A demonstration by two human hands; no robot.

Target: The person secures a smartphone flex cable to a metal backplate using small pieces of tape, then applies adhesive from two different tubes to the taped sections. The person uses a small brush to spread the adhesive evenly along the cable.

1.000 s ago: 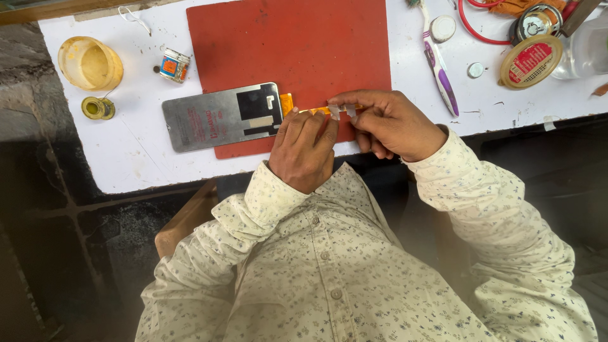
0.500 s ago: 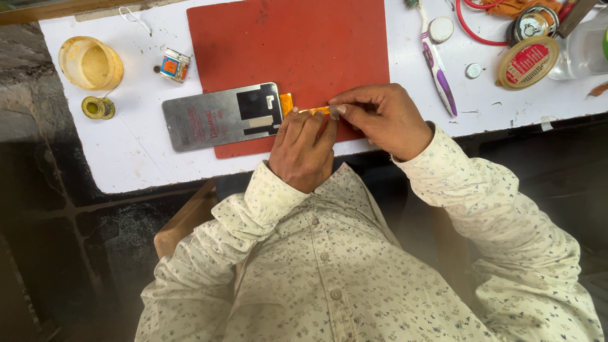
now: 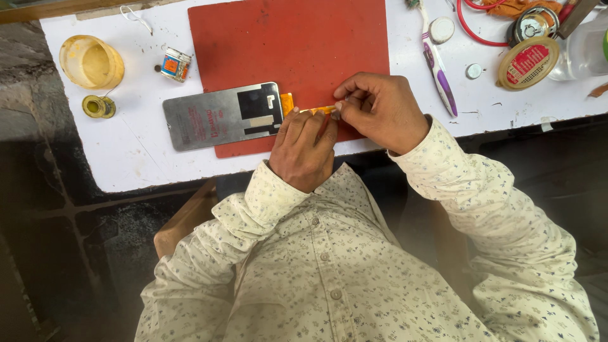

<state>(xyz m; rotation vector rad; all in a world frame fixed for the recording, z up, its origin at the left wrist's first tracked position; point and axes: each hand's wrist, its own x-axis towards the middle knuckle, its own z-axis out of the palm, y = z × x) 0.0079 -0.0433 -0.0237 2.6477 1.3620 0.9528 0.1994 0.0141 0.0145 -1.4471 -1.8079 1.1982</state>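
- Head view: the red mat (image 3: pixel 297 50) lies on the white counter (image 3: pixel 133 152), and everything below is placed from it.
- The left hand (image 3: pixel 304 149) rests at the mat's near edge, fingers stretched flat and pressing down on a thin orange strip (image 3: pixel 316 110).
- The right hand (image 3: pixel 380 111) sits just right of the left one, over the mat's near right corner; its thumb and forefinger are pinched on the right end of the strip.
- The strip runs left to a small orange tab beside the grey metal panel (image 3: pixel 221 117).
- The panel lies flat across the mat's near left corner, half on the mat and half on the bare counter, with a black patch on its right part.
- Left of the mat stand a small printed tin (image 3: pixel 175 64), a yellowish plastic cup (image 3: pixel 92 62) lying on its side, and a small yellow spool (image 3: pixel 98 106).
- Right of the mat lies a purple and white toothbrush (image 3: pixel 437 60), pointing away from the person.
- Further right are a round red and cream lid (image 3: pixel 527 63), a small silver disc (image 3: pixel 474 71), a white round cap (image 3: pixel 442 30) and a loop of red cable (image 3: pixel 472 28).
- At the far right edge stands a clear bottle (image 3: pixel 586 54), partly cut off.
- Both sleeves (image 3: pixel 468 190) are cream cloth with small dark specks.
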